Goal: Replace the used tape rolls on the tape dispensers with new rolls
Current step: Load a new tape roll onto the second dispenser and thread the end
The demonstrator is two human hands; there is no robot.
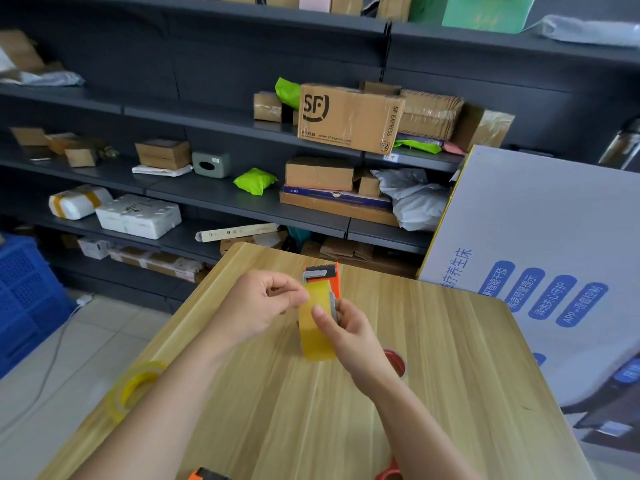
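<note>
An orange tape dispenser [323, 273] is held in the air just above the far half of a wooden table [450, 375], with a full roll of yellowish clear tape [317, 337] seated in it. The dispenser's long axis runs away from the person: the grey toothed cutter head is at the far end and points toward the shelves, and the roll hangs at the near end, its broad band of tape facing the wearer.

The right hand [349, 330] grips the dispenser from the right. Its thumb lies across the band of the roll and its fingers are curled round the back of the frame. The left hand [263, 303] comes in from the other side, thumb and forefinger closed in a pinch at the roll's upper edge just under the cutter, the other fingers loosely curled. Whether a loose end of tape lies in that pinch cannot be made out.

A second clear roll [135, 386] lies at the table's left edge, well apart from the hands. A red ring [398, 363] lies on the tabletop, partly hidden by the right wrist. Part of another orange dispenser [207, 474] shows at the table's near edge.

Beyond the table stand dark shelves [242, 199] stacked with parcels, among them an SF Express carton [349, 116]. A blue crate [24, 296] sits on the floor at left, and a white printed board [536, 237] leans at right.
</note>
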